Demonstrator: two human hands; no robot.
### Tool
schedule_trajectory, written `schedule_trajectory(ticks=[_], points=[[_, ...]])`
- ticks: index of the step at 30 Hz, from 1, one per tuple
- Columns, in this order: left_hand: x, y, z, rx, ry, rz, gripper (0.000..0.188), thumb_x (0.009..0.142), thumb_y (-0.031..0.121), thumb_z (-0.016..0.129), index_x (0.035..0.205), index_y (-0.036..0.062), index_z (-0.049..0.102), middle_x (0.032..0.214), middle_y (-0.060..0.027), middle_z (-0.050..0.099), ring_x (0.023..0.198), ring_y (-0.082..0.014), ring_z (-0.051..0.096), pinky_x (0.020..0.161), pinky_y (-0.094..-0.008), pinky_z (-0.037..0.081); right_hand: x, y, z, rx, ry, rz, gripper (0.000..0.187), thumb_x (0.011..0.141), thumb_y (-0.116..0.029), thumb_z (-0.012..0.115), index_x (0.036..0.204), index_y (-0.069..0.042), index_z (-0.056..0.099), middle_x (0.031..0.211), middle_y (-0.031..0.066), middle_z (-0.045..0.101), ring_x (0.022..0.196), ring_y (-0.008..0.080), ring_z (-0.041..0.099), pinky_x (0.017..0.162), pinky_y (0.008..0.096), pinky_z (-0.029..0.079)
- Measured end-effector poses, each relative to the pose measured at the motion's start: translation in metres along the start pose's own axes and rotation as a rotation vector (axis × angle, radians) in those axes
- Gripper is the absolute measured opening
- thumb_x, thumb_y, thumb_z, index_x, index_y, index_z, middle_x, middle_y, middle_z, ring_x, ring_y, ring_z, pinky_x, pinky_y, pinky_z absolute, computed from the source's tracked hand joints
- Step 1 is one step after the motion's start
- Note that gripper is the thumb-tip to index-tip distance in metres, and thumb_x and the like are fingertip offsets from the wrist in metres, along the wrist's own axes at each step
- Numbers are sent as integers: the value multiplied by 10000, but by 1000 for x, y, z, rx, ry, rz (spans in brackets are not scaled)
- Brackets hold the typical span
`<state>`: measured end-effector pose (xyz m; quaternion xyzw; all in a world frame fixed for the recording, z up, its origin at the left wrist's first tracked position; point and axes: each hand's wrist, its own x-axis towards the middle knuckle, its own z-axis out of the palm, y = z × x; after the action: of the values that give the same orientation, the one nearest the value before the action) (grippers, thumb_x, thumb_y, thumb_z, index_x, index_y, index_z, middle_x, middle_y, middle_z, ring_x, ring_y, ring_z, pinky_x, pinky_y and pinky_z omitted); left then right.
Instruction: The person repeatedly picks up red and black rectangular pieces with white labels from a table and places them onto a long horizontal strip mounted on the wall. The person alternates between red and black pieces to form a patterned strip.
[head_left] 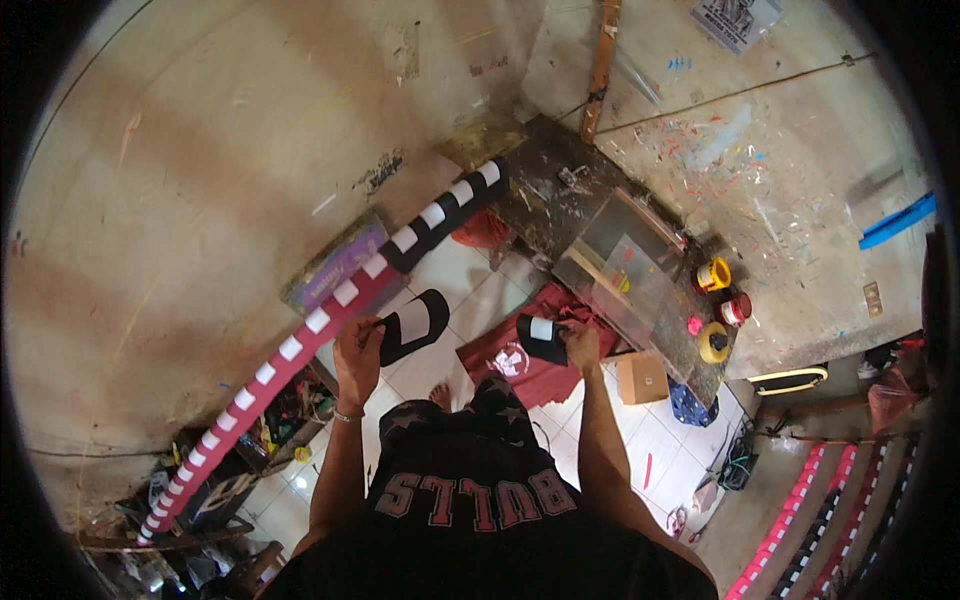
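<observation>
My left hand (358, 358) pinches the edge of a curved black fabric-like piece (436, 312) with a white rectangular patch. A similar black piece (549, 350) with a white patch is gripped at its right side by my right hand (581, 345). The two pieces are apart, held in front of my body above the floor. Beside my left hand runs a long row of overlapping pieces with white patches, maroon (283, 365) at the near end and black (440, 233) at the far end. What supports most of this row is hidden.
A dark worktable (540, 185) along the wall bears a framed screen (622, 262), a yellow pot (713, 275) and a red pot (736, 309). Maroon cloth (540, 382) hangs below it, near a cardboard box (641, 378). More patched rows (786, 515) line the lower right.
</observation>
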<state>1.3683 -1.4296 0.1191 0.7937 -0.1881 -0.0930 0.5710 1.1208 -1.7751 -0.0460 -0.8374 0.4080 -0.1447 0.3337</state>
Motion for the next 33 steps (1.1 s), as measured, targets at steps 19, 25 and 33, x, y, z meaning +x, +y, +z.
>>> schedule_trajectory(ticks=[19,25,33], points=[[240,30,156,-275,379,-238,97,868,70,623,937,5,603,713,68,513,616,-10,389,539,-160,283,511,-90,4,487,-551,-215,479,796,54,606,1230,-145,572,657,-52,416,624,82,377,614,216,358],[277,52,198,-134,362,-314,118,862,52,621,961,-11,605,765,27,595,670,-21,482,591,-157,357,551,-64,22,299,-706,-180,426,829,-14,592,1233,-149,584,956,65,627,692,118,461,721,268,433],[321,69,256,-89,250,-368,145,867,39,609,997,-25,596,798,-6,624,709,-44,522,635,-184,415,545,-80,-14,255,-442,-142,540,811,-113,650,1324,-141,485,1194,136,596,988,154,583,869,314,454]])
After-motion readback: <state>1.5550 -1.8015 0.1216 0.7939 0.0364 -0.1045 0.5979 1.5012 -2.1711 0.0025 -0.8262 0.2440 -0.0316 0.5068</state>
